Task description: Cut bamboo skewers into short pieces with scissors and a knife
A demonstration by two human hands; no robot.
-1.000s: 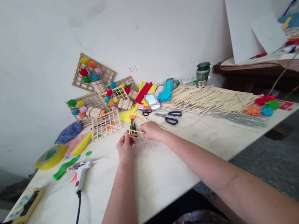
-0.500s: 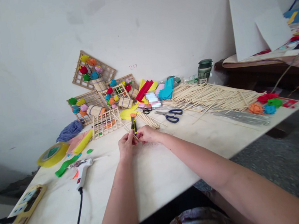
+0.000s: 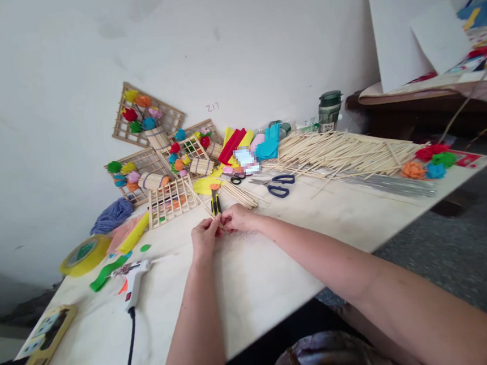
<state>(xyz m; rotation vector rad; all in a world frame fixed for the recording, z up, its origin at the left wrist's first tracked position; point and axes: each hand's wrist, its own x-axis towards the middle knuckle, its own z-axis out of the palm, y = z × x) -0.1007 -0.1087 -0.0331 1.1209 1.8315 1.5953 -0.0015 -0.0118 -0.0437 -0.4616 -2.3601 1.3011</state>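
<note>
My left hand is closed, its thumb and fingers pinching a thin wooden stick that slants up and away to the left. My right hand meets it from the right, its fingers curled at the near end of the stick; the fingertips are partly hidden. Just beyond both hands lies a yellow and black utility knife. A small bundle of sticks rests behind my right hand. Small pale scraps are scattered on the tabletop by my right wrist.
Scissors and a large stick pile lie right. Stick lattices with paper flowers lean on the wall. At left are a glue gun, yellow tape roll, blue yarn and power strip. A bottle stands behind.
The view has shifted slightly. Both hands stay together around the stick, with hardly any movement relative to the table.
</note>
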